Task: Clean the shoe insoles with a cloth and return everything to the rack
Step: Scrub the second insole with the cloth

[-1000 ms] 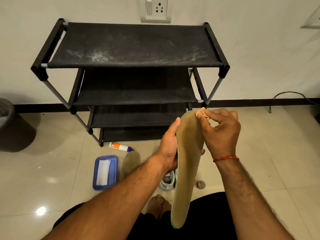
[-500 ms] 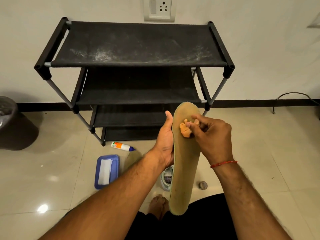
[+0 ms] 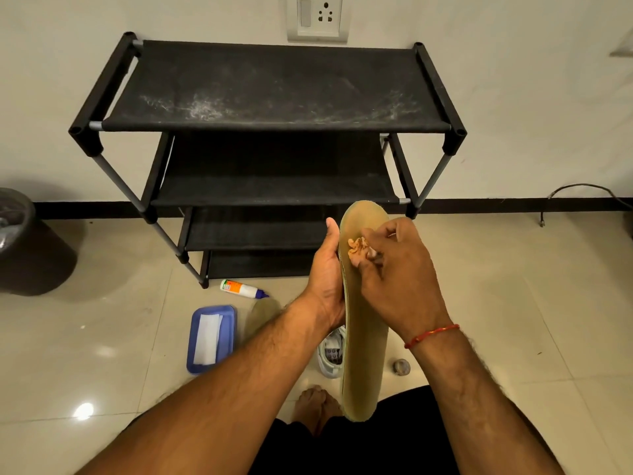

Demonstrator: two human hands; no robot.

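Observation:
A long tan insole [image 3: 364, 344] stands nearly upright in front of me, toe end up. My left hand [image 3: 327, 272] grips its left edge near the upper half, thumb pointing up. My right hand [image 3: 397, 275] pinches a small crumpled orange cloth [image 3: 357, 247] and presses it on the insole's upper face. A second insole [image 3: 262, 315] lies on the floor behind my left forearm. A white shoe [image 3: 330, 354] sits on the floor, mostly hidden by the held insole. The black four-tier rack [image 3: 274, 94] stands against the wall, its shelves bare and the top dusty.
A white bottle with a blue cap [image 3: 241, 289] lies on the tiles by the rack's foot. A blue tray holding a white sheet [image 3: 210, 337] sits to the left. A small round object [image 3: 401, 367] lies to the right. A dark bin [image 3: 17, 234] stands at far left, a cable [image 3: 579, 193] at right.
The right hand moved the cloth down from the insole's toe tip onto its upper face, then slightly left. The insole is held a little lower and more upright.

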